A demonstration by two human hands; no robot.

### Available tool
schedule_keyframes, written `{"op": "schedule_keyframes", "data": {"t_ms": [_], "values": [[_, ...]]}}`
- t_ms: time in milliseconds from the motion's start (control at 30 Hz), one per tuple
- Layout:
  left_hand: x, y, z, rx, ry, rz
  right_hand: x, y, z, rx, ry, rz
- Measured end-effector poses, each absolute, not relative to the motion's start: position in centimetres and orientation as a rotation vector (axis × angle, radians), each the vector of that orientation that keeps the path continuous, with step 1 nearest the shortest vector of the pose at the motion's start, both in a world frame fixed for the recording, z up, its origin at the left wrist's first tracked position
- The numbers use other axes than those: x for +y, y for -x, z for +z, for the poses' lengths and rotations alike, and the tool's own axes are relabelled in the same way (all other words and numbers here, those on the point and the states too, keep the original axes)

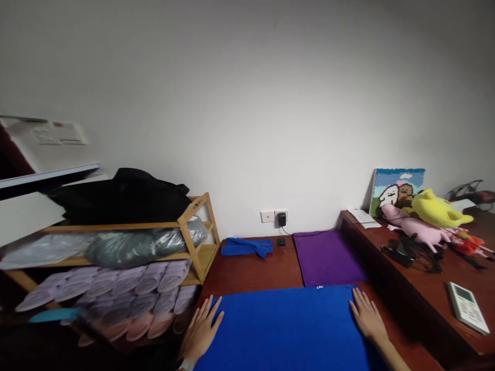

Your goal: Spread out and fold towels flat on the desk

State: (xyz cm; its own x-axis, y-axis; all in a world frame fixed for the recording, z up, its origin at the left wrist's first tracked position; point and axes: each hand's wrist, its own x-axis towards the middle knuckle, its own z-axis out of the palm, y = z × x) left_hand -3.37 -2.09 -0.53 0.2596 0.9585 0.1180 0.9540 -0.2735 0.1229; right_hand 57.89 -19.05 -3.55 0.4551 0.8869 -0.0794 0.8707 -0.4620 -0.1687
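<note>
A large blue cloth (pixel 288 327) lies spread flat on the dark wooden surface (pixel 253 270) in front of me. My left hand (pixel 201 330) lies open with fingers spread at the cloth's left edge. My right hand (pixel 367 317) rests open and flat on the cloth's right part, near its far corner. Neither hand holds anything. Behind the blue cloth a purple cloth (pixel 327 256) lies flat. A smaller folded blue cloth (pixel 247 247) sits near the wall.
A wooden rack (pixel 197 229) at left holds several slippers, wrapped bundles and a black bag (pixel 124 196). A wall socket with a plug (pixel 281 218) is behind. The raised ledge at right carries plush toys (pixel 429 219), a picture, cables and a white remote (pixel 466 306).
</note>
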Motion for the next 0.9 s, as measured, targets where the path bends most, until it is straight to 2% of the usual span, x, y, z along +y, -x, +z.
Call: {"op": "schedule_keyframes", "data": {"t_ms": [133,267,400,567,667,767,900], "values": [[-1.9,3.9,0.1,1.835,-2.449,0.194,-20.3,-61.4,-3.9,-1.57,2.643,0.223],[-2.4,4.5,0.0,1.787,-2.504,0.297,-19.8,-59.9,-3.2,-1.537,2.691,0.139],[-3.1,4.4,-0.2,1.811,-2.501,0.392,-17.1,-51.2,-0.6,-1.673,2.374,-0.013],[-3.3,4.3,0.3,1.79,-2.487,0.355,-12.7,-34.7,2.8,-2.036,1.831,0.306],[-3.1,4.5,0.0,1.786,-2.504,0.323,-11.0,-30.2,3.1,-2.079,1.823,0.449],[-2.7,4.7,-0.7,1.787,-2.525,0.338,-11.1,-32.1,2.0,-2.013,1.969,0.433],[-2.5,4.6,-1.0,1.794,-2.531,0.335,-13.9,-40.7,-0.6,-1.855,2.212,0.284]]}}
